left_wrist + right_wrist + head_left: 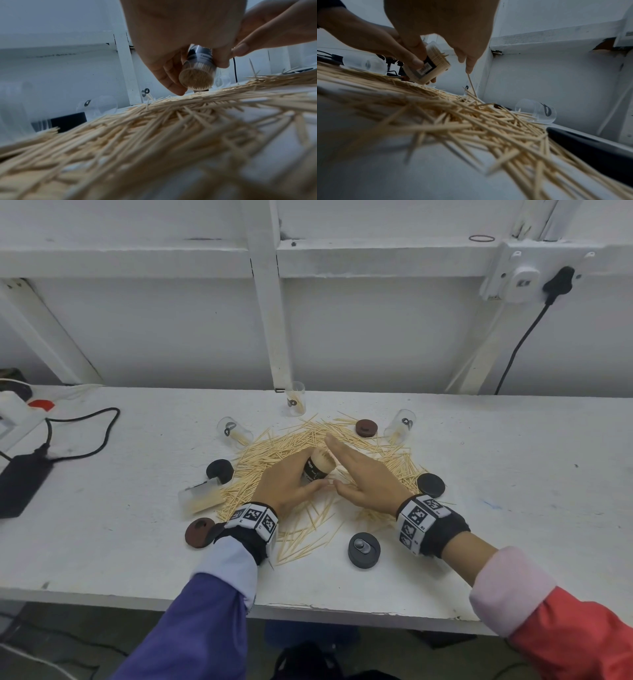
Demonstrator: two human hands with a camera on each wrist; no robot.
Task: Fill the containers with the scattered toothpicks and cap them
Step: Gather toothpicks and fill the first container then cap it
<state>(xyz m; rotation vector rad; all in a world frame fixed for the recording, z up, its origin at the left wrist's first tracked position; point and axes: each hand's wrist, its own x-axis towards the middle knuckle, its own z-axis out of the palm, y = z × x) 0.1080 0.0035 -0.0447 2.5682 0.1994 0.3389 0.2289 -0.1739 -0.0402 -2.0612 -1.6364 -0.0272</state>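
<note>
Nearest you on the white table (513, 460) lies a round dark grey cap (363, 549) with a small raised knob at its centre, and a reddish-brown disc cap (198, 533) beside your left wrist. Past those, your left hand (286, 486) wraps a clear cylindrical container (318, 465), tilted, packed tight with pale wooden toothpicks; its black label band carries white print too blurred to read, plus a barcode. Your right hand (359, 470) is flat, fingers straight, alongside the container's open mouth, gripping nothing. Thin pointed toothpicks (294, 440) spread in a loose heap around both hands. Beyond, two clear containers lie on their sides and one clear container (296, 398) stands upright, each bearing a small dark sticker.
</note>
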